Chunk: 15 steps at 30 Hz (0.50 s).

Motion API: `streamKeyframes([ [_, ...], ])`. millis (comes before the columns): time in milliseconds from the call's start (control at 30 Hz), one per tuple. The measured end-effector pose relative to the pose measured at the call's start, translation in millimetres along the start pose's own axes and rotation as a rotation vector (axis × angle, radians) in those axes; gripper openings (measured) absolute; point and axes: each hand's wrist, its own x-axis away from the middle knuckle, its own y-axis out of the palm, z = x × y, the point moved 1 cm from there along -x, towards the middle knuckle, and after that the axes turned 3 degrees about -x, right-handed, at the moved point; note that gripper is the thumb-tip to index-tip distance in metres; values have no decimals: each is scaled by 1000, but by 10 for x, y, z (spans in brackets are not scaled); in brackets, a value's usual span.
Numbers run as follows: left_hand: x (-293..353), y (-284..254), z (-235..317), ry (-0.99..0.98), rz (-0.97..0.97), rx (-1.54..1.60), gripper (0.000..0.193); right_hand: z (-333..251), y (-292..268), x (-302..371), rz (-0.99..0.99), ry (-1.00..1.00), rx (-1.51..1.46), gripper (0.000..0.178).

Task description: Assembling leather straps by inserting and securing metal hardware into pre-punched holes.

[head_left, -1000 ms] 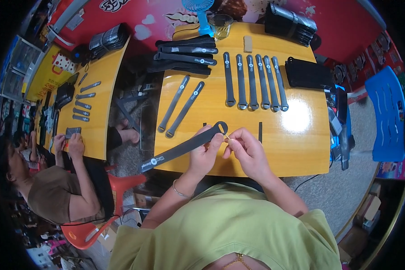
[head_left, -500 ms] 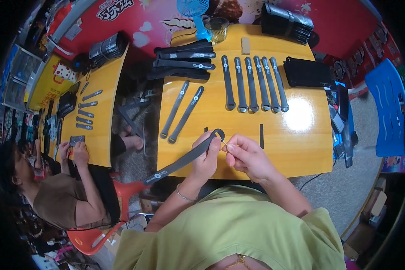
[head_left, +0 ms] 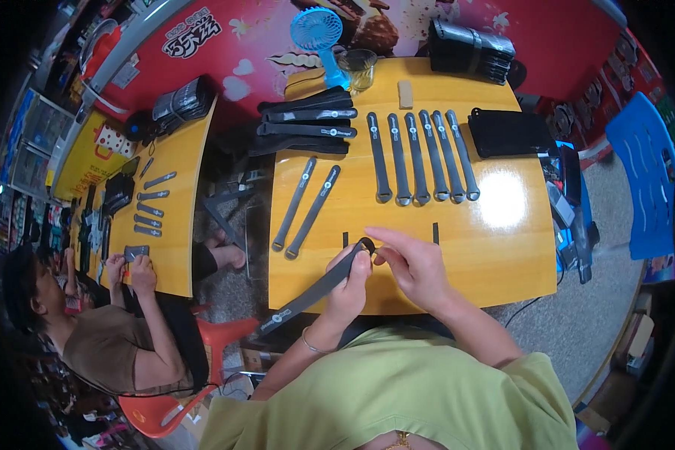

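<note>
My left hand (head_left: 349, 294) grips a dark grey strap (head_left: 307, 296) near its curled upper end, and the strap's long tail slants down to the left past the table edge. At the top the strap bends into a small loop. Beside that loop is my right hand (head_left: 420, 274), its index finger stretched over it and the thumb apart below. Whether a thin piece lies at the right fingertips is too small to tell. Two more grey straps (head_left: 313, 212) lie on the table to the left, and several straps (head_left: 420, 159) are laid out in a row beyond my hands.
On the wooden table (head_left: 495, 259) are stacked black straps (head_left: 307, 124), a black pouch (head_left: 510, 133), a wrapped bundle (head_left: 471, 51), a blue fan (head_left: 319, 37), a glass cup (head_left: 360, 69) and a tan block (head_left: 405, 95). A person (head_left: 112, 341) works at another table on the left.
My right hand's pinch at the loop has loosened, with the index finger now extended. Both hands and the strap appear slightly lower in view, as the whole scene has shifted down.
</note>
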Motion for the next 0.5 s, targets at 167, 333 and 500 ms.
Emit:
streamKeyframes([
  [167, 25, 13, 55, -65, -32, 185, 23, -30, -83, -44, -52, -254, 325, 41],
  [333, 14, -45, 180, -260, -123, 393, 21, -87, -142, -57, -106, -278, 403, 41],
  [500, -13, -5, 300, -382, -64, 484, 29, -63, -122, 15, -87, -307, 368, 40],
])
